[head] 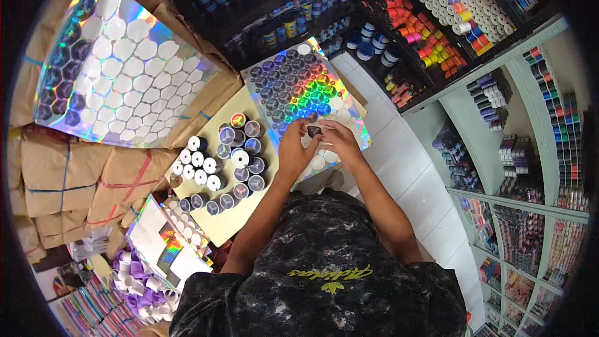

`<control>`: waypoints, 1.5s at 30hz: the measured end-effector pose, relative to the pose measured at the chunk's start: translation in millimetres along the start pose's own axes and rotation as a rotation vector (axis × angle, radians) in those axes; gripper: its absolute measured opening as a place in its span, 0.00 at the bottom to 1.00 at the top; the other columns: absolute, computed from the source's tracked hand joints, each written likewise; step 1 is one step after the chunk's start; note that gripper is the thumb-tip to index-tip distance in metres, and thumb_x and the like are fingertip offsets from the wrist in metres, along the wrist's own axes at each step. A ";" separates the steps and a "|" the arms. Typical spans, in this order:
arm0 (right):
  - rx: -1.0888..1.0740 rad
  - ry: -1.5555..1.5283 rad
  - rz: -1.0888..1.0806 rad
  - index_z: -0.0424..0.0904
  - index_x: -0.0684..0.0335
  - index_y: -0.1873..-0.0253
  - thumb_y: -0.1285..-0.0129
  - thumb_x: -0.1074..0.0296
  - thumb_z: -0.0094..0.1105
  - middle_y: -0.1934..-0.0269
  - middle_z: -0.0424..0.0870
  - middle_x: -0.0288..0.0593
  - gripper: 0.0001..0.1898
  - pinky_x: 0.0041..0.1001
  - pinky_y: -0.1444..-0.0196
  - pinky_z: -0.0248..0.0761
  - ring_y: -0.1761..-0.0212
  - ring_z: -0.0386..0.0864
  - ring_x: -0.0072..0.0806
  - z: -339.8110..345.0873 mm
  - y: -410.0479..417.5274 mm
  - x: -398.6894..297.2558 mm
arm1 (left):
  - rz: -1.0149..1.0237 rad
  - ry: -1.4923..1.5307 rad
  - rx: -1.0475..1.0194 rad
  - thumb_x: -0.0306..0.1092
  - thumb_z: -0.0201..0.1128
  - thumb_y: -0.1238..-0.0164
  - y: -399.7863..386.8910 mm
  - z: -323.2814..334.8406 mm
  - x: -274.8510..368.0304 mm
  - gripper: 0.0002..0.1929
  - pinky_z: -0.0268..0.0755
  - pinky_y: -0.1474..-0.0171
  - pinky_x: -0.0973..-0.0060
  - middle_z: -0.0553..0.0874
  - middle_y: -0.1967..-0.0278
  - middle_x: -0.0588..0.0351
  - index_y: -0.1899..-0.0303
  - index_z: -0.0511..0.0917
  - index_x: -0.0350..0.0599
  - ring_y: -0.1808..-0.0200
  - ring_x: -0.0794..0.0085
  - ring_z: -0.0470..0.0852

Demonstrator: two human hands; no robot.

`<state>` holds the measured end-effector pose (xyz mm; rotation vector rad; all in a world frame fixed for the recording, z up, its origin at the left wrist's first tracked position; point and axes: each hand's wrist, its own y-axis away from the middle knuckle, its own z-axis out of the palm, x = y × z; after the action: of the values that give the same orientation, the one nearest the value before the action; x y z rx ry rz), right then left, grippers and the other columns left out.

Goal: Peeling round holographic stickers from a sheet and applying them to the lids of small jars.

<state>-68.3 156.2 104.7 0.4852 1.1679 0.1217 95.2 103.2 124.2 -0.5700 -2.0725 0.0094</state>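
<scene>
My left hand (298, 146) and my right hand (343, 144) meet above a holographic sticker sheet (262, 77). Between their fingertips is a small dark label (314, 132), pinched from both sides. Dark round stickers (295, 64) cover the sheet's far part, while pale bare spots (318, 163) show where the backing is exposed nearer to me. To the left of my left hand, several thread spools (252, 146) stand on a cream board (220, 224), many with round labels on top. Beside them is a group of spools with plain white ends (200, 177).
A larger holographic sheet (135, 75) lies on brown paper-wrapped parcels (61, 173) at the left. Loose white and purple cones (140, 285) fill the lower left. Dark shelves (290, 18) with spools stand ahead; pale shelves (510, 150) line the right, beyond the tiled floor (398, 159).
</scene>
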 end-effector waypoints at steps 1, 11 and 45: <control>0.002 -0.012 0.006 0.77 0.61 0.32 0.26 0.62 0.64 0.49 0.86 0.41 0.22 0.31 0.46 0.79 0.48 0.85 0.30 0.9 3.2 2.8 | -0.018 -0.024 -0.028 0.39 0.78 0.38 2.3 -4.7 1.3 0.28 0.77 0.49 0.64 0.82 0.55 0.46 0.42 0.75 0.38 0.55 0.58 0.83; 0.088 0.001 0.036 0.82 0.56 0.36 0.29 0.63 0.67 0.52 0.87 0.35 0.19 0.27 0.51 0.76 0.48 0.83 0.24 14.2 24.1 21.4 | 0.122 -0.224 0.135 0.34 0.78 0.47 39.7 -76.8 -16.6 0.29 0.74 0.45 0.58 0.83 0.52 0.46 0.43 0.77 0.41 0.50 0.50 0.82; 0.091 -0.108 -0.203 0.75 0.59 0.38 0.28 0.71 0.67 0.56 0.86 0.37 0.17 0.24 0.54 0.71 0.54 0.81 0.20 50.2 89.1 -62.0 | -0.404 1.243 0.023 0.37 0.73 0.36 65.8 -106.2 -21.8 0.30 0.81 0.37 0.45 0.83 0.40 0.41 0.35 0.71 0.40 0.38 0.49 0.84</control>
<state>-33.7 199.3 210.8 0.4452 1.1132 -0.1316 216.5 130.3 149.6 -0.0480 -0.9236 -0.4435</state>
